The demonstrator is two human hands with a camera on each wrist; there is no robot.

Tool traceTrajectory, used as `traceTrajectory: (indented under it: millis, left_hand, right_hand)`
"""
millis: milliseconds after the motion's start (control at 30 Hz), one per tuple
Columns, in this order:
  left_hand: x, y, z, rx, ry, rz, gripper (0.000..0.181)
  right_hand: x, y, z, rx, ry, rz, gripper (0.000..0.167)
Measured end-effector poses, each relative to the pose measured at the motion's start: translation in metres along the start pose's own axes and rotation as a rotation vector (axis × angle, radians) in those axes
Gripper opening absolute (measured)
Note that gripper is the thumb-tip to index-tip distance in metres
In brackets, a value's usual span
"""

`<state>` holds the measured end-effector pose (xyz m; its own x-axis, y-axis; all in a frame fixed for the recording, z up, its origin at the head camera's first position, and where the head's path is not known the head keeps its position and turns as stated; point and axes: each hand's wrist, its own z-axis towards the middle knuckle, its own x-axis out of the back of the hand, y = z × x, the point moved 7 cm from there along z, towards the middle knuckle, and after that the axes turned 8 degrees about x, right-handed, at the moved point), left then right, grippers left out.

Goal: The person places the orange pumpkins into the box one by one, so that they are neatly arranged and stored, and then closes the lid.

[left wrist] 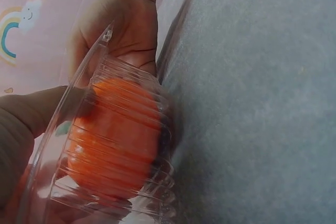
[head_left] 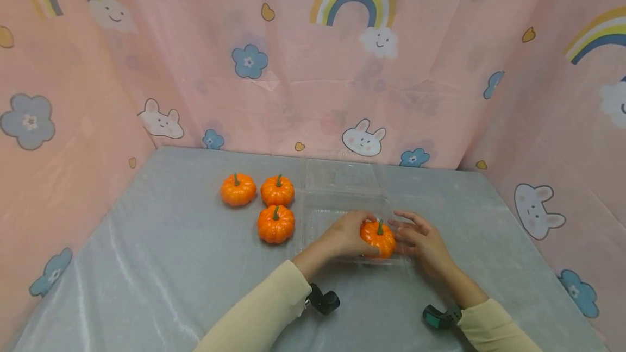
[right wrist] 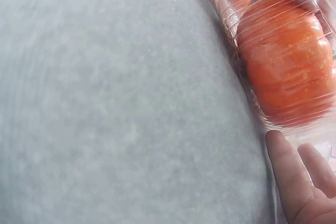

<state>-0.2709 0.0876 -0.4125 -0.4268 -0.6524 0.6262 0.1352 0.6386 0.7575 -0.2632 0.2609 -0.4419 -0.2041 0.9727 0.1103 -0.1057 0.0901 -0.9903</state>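
Hands: left (head_left: 347, 235) grips 1 pumpkin (head_left: 379, 240) in clear box (head_left: 315, 227), right (head_left: 424, 244) outstretched alongside; faint curtain lettering (head_left: 375, 81) illegible.

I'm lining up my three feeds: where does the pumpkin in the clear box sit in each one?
Head: the pumpkin is right of centre, below the middle, held by the left hand.
Left wrist: left of centre, mostly in the lower half, seen through ribbed plastic.
Right wrist: upper right, against the picture's edge, also behind ribbed plastic.
Shared landmark: the clear box, around the pumpkin in all three.
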Motion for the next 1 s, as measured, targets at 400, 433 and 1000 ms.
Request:
traceTrajectory:
  millis: [400,433,1000]
  left_hand:
    - [0.001,-0.002,0.002,0.027,0.006,-0.011,0.063]
    - [0.002,-0.002,0.002,0.028,0.007,-0.014,0.064]
    - [0.017,-0.002,-0.013,-0.008,0.055,-0.038,0.058]
  right_hand:
    - [-0.001,0.001,0.001,-0.008,-0.003,0.006,0.041]
    - [-0.002,0.001,0.001,-0.008,-0.003,0.006,0.041]
    - [0.001,0.003,0.001,-0.015,0.007,-0.053,0.049]
